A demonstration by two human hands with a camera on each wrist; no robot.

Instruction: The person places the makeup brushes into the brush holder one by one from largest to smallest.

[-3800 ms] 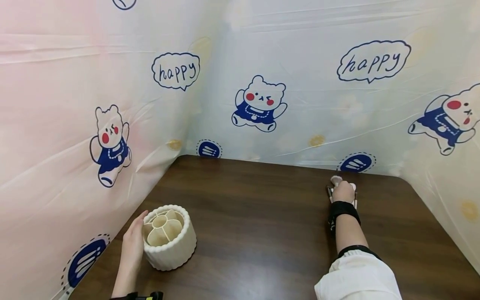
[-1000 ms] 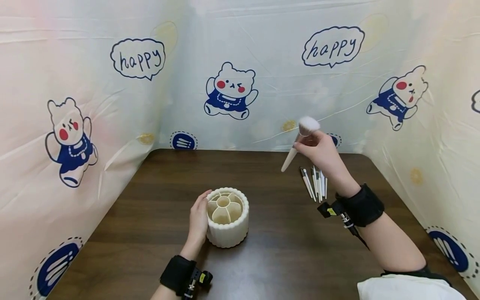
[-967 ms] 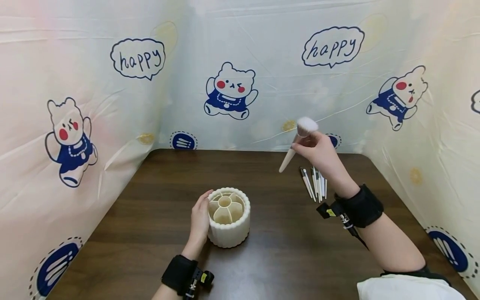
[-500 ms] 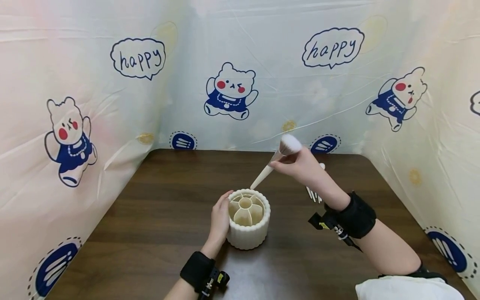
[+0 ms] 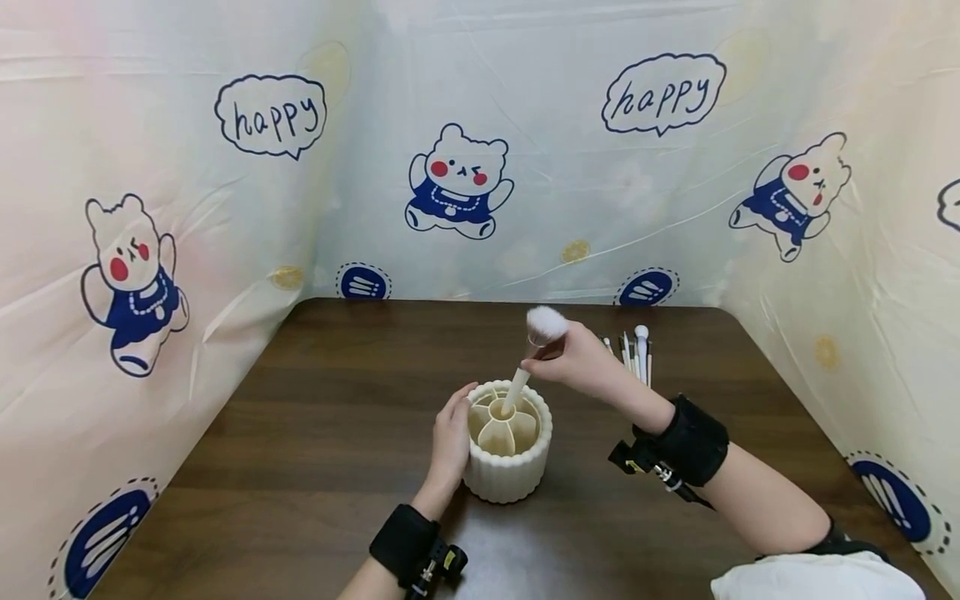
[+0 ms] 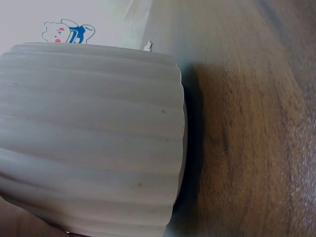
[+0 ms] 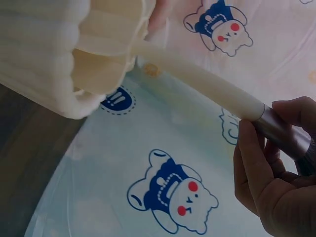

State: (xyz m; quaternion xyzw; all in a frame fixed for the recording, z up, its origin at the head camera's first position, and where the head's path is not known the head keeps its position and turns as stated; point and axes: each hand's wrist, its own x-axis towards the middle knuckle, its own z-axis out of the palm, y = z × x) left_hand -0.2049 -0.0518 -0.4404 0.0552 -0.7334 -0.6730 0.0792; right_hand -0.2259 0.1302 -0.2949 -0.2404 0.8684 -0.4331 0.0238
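A cream, fluted makeup brush holder (image 5: 506,479) stands on the wooden table, its inside split into petal-shaped compartments around a round centre tube. My left hand (image 5: 450,442) holds its left side, fingertips at the rim; the left wrist view has the ribbed wall (image 6: 98,128) filling much of the frame. Between thumb and fingers, my right hand (image 5: 588,362) pinches a large makeup brush (image 5: 516,390) near its ferrule. White bristles point up, and the handle slants down to the centre tube. The right wrist view shows the handle (image 7: 207,84) running into the holder's mouth.
Several slimmer makeup brushes (image 5: 637,354) lie on the table (image 5: 360,400) behind the right forearm. A printed curtain (image 5: 540,208) surrounds the table at the back and both sides. Black straps with cameras sit on both wrists.
The right hand has lifted the large brush from the group and brought it left and down, its handle end reaching the holder's centre. The left hand and holder have shifted right.
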